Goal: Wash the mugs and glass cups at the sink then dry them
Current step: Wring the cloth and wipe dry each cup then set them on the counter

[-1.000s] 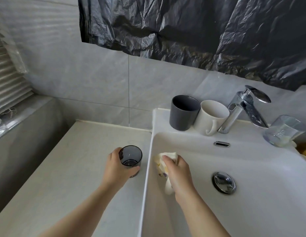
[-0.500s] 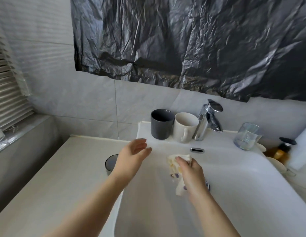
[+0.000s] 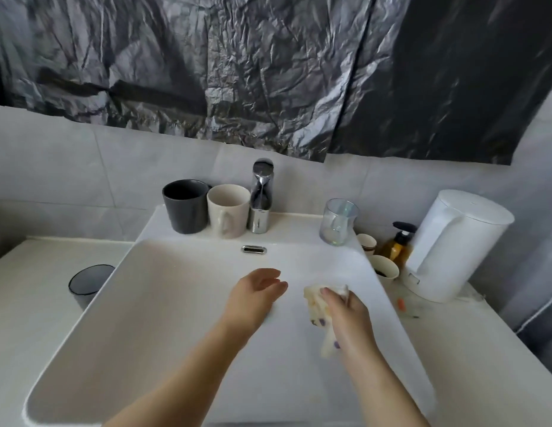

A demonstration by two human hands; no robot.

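Left hand: the left hand (image 3: 256, 291) hovers over the middle of the white rectangular basin (image 3: 145, 303), fingers straight and loose, grasping nothing.
Right hand: the right hand (image 3: 345, 315) clenches a crumpled pale cloth with small dark prints (image 3: 314, 298) above the right side of the basin.
Tinted tumbler: a dark smoked glass tumbler (image 3: 86, 283) stands upright on the pale counter, just left of the basin's outer wall and well apart from both hands.
Mugs: a dark grey ceramic mug (image 3: 185, 206) and a cream ceramic mug (image 3: 228, 211) stand side by side on the far ledge, just left of the chrome tap (image 3: 261, 195).
Clear cup: a clear glass cup (image 3: 339, 221) stands on the far ledge right of the tap, with a pale residue at its bottom.
Water: none is seen running.
Done so far: probably only the tumbler, set aside on the counter; whether it is clean or dry cannot be told.
Left to do: judging by their places, both mugs and the clear cup look untouched, so most washing and drying remains.
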